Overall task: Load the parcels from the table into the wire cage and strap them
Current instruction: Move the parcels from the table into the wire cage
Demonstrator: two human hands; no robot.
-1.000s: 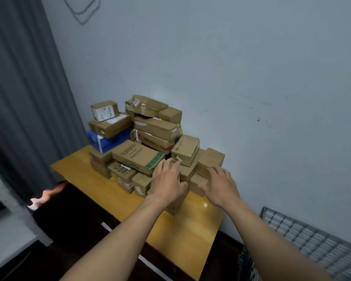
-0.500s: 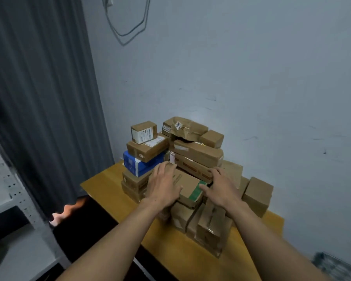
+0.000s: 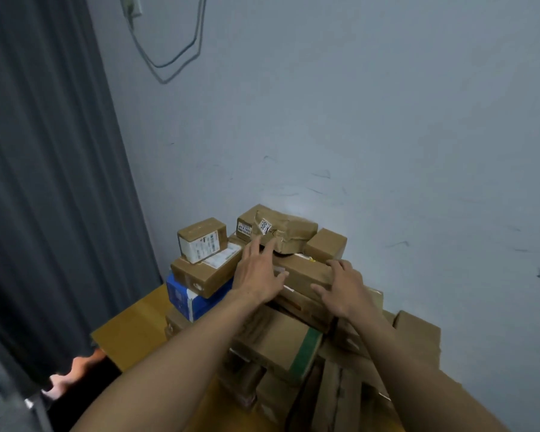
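Note:
A pile of brown cardboard parcels stands on the yellow table (image 3: 131, 335) against the wall. My left hand (image 3: 258, 274) lies with straight fingers on the left end of a long brown parcel (image 3: 307, 271), fingertips reaching the taped top parcel (image 3: 278, 227). My right hand (image 3: 342, 285) rests spread on the right end of the same long parcel. A flat parcel with a green stripe (image 3: 281, 344) lies lower, under my forearms. The wire cage is out of view.
A blue box (image 3: 184, 299) sits under a brown parcel (image 3: 206, 271) at the pile's left, with a small labelled box (image 3: 201, 240) on top. A dark curtain (image 3: 53, 182) hangs left. A cable (image 3: 169, 51) runs down the wall.
Both hands have risen from the lower parcels to the long parcel near the pile's top. The view has closed in and swung left, and the wire cage has dropped out of sight.

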